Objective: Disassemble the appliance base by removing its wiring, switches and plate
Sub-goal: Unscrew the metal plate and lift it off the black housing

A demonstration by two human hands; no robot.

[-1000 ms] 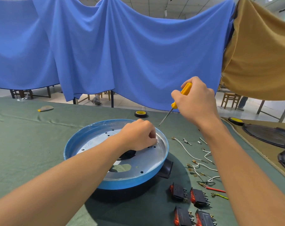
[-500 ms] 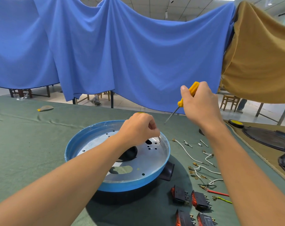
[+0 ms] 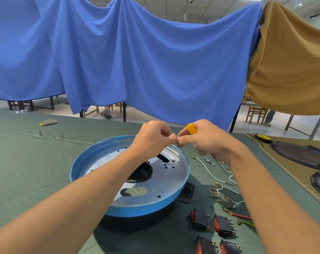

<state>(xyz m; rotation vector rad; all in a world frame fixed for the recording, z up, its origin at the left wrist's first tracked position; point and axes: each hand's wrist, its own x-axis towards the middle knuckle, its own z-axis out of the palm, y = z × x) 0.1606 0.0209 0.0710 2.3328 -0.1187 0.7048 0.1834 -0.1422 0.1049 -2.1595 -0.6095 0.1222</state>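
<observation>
A person's two bare arms reach over a table (image 3: 36,162) covered in green cloth. The round blue appliance base (image 3: 137,210) sits in the middle of it, with its shiny metal plate (image 3: 170,178) still inside. The left forearm crosses over the base and hides part of the plate and the dark opening at its centre.

Above the far rim, the left hand (image 3: 153,138) pinches a small metal piece (image 3: 178,144) between thumb and forefinger. The right hand (image 3: 208,142) meets it with its own thumb and forefinger, its other fingers curled round a yellow-handled screwdriver (image 3: 191,128).

To the right of the base lie loose wires (image 3: 210,173), partly covered by the right forearm. Nearer the person are four black and red switches (image 3: 201,219).

Further right are a roll of tape (image 3: 263,138) and black lids (image 3: 302,154). A blue cloth (image 3: 137,61) and a tan cloth (image 3: 292,61) hang behind the table.
</observation>
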